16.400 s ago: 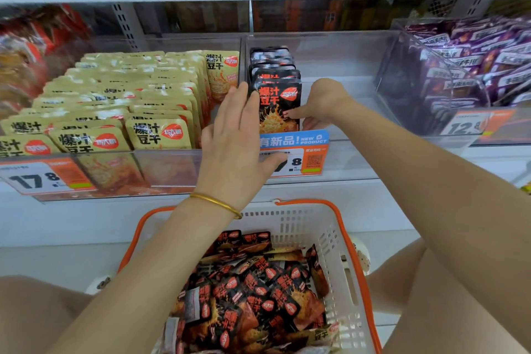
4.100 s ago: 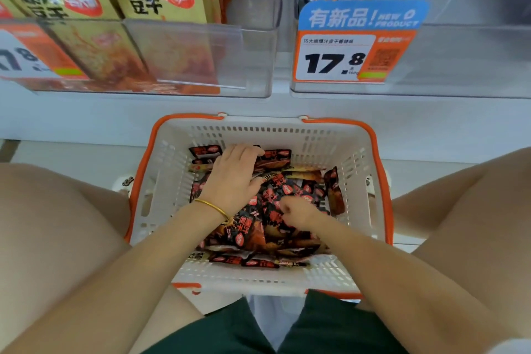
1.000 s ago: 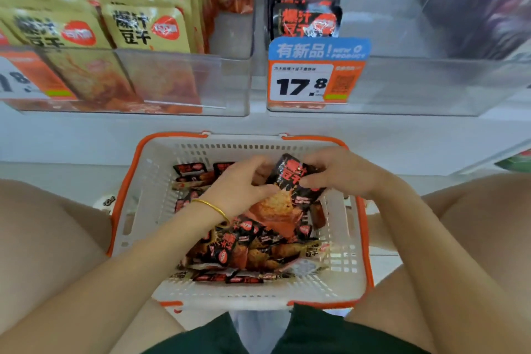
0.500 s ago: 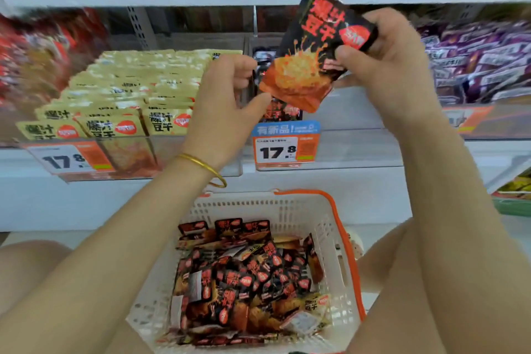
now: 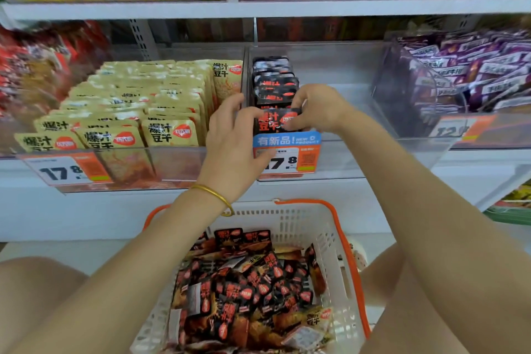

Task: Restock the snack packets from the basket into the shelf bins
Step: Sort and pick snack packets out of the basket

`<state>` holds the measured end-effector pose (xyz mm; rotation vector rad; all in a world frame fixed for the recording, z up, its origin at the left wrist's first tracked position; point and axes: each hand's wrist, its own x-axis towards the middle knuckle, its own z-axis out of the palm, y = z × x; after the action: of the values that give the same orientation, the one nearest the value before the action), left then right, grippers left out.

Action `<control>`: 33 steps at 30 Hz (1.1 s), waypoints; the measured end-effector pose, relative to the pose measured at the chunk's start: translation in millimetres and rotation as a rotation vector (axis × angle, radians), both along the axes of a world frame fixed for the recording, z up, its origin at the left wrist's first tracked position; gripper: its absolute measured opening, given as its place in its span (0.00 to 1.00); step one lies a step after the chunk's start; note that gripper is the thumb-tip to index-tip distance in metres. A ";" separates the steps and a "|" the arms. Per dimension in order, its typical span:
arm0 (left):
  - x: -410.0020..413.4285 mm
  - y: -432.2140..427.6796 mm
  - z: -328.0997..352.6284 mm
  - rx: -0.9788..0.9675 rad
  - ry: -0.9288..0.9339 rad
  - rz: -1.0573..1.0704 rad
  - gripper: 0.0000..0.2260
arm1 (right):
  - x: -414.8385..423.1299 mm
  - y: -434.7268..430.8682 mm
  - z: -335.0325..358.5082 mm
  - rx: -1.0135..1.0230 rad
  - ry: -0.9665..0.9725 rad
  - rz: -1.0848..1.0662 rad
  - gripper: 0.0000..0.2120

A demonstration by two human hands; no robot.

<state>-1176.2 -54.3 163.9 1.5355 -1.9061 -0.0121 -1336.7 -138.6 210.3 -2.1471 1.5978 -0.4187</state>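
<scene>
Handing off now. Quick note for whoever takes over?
Right hand pinches the front packet by its top right corner; left hand rests its fingers on the packet's left edge.
The packet is at the front of the row in the bin, behind the tag.
Done: one short row.
Left: seat this packet, then shelve the heap in the basket; the bin has room to the right.

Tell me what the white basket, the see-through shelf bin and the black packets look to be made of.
Basket: likely moulded rigid plastic, matt white with an orange rim; its walls are a pierced lattice. Shelf bin: clear hard plastic, probably acrylic; the shelf behind shows through its wall. Black packet: thin glossy printed film, perhaps foil-lined; light glints off its face.
</scene>
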 end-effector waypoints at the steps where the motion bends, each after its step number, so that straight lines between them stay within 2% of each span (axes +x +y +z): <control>1: 0.4 0.5 -1.3 -0.007 0.003 -0.001 0.25 | -2.0 -0.3 1.4 0.030 -0.043 -0.021 0.11; 3: 1.3 1.7 -4.4 -0.043 0.021 0.001 0.24 | -7.1 -1.0 4.3 0.047 -0.070 -0.057 0.12; 6: 2.5 9.5 -8.2 -0.167 0.060 0.003 0.21 | -17.6 6.5 9.3 -0.150 -0.088 -0.149 0.12; 9: 1.5 29.7 -15.9 -0.296 0.124 -0.053 0.15 | -23.3 49.9 19.6 -0.351 -0.347 -0.100 0.11; 11: 0.9 44.3 -30.3 -0.303 0.115 -0.118 0.11 | -23.7 88.2 19.0 -0.315 -0.552 0.025 0.11; 12: 2.1 50.3 -42.2 -0.268 0.095 -0.151 0.10 | -22.3 102.9 10.6 -0.244 -0.586 0.080 0.11; 14: 7.5 59.0 -73.7 -0.158 0.049 -0.216 0.09 | -18.2 115.3 -26.4 -0.056 -0.492 0.156 0.10; 17: 20.5 67.2 -124.4 0.059 -0.073 -0.279 0.10 | -10.9 108.6 -105.7 0.206 -0.142 0.207 0.08; 20: 25.7 68.5 -155.7 0.369 -0.151 -0.273 0.13 | -3.7 94.5 -188.8 0.444 0.210 0.276 0.08; 23: 24.9 65.6 -170.3 0.543 -0.171 -0.296 0.12 | -1.2 102.5 -253.6 0.653 0.443 0.377 0.03; 24: 25.4 63.9 -173.7 0.564 -0.173 -0.305 0.11 | -1.7 107.8 -273.6 0.698 0.490 0.412 0.03; 26: 26.8 59.0 -178.8 0.588 -0.159 -0.305 0.11 | -1.1 114.9 -305.3 0.720 0.551 0.436 0.08; 29: 25.8 54.2 -182.6 0.601 -0.109 -0.286 0.11 | 4.4 115.6 -328.8 0.668 0.487 0.372 0.08; 33: 27.2 52.8 -190.0 0.643 -0.058 -0.272 0.10 | 9.5 126.4 -347.4 0.655 0.499 0.375 0.10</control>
<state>-1149.0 -1.5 -26.1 1.6550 -2.2737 -0.7744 -1327.2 -12.3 -137.1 -2.0150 1.2509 0.7130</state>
